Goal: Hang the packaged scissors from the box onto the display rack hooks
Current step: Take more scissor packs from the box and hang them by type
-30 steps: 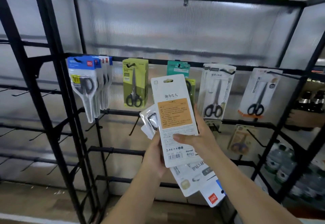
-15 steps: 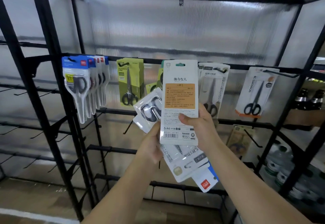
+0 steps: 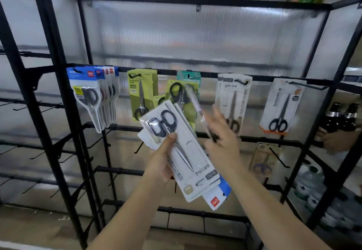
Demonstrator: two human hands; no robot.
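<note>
Two hands up before the display rack (image 3: pixel 58 96). Left hand (image 3: pixel 162 157) grips a fanned stack of packs (image 3: pixel 184 151), thumb pressed on the top one by the black scissor handles, stack tilted toward 11 o'clock. Right hand (image 3: pixel 219 132) pinches a single pack (image 3: pixel 194 100), blurred and seen nearly edge-on, its top pointing to 11 o'clock toward the teal pack (image 3: pixel 189 76) on its hook. Half a second ago this pack faced the camera flat and upright; it has now turned edge-on. Hung packs fill the top row.
</note>
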